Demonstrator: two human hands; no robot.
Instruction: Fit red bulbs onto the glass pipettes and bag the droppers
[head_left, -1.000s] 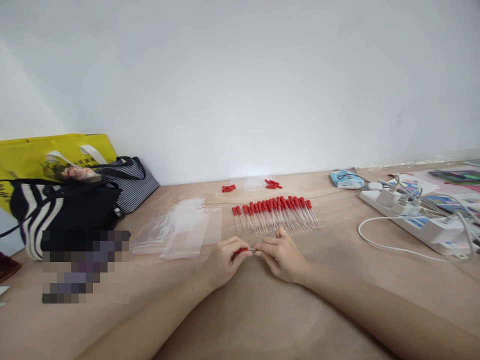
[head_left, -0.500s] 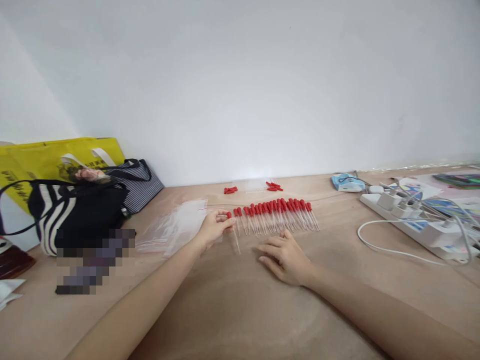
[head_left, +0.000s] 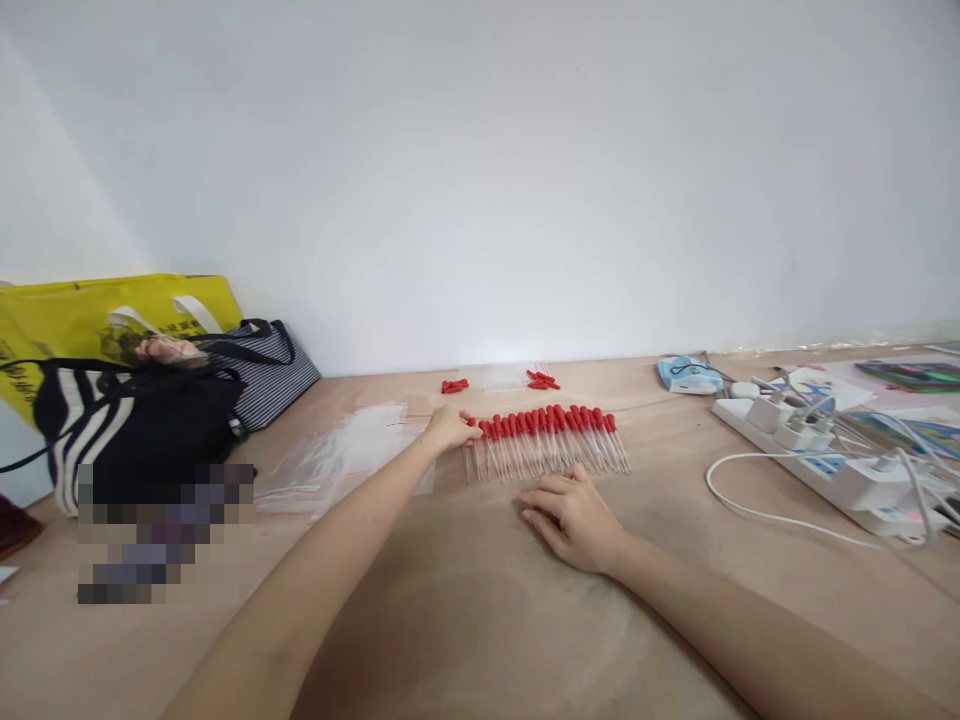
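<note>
A row of glass droppers (head_left: 555, 450) with red rubber bulbs lies side by side on the table, tips toward me. At the row's left end, my left hand (head_left: 450, 428) pinches a dropper by its red bulb (head_left: 471, 423), its glass tube lying beside the others. My right hand (head_left: 574, 518) rests on the table just in front of the row, fingers loosely bent and apart, with nothing in it. Clear plastic zip bags (head_left: 360, 445) lie in a stack left of my left hand.
Behind the row are two small piles of red rubber bulbs (head_left: 454, 386) (head_left: 543, 380) with thin glass tubes between. Bags, including a black one (head_left: 142, 430), stand at left. A white power strip (head_left: 817, 465) with cables and a blue face mask (head_left: 688, 375) are at right.
My left hand has moved forward with the dropper and brought it to the left end of the row. My right hand stays in its place on the table.
</note>
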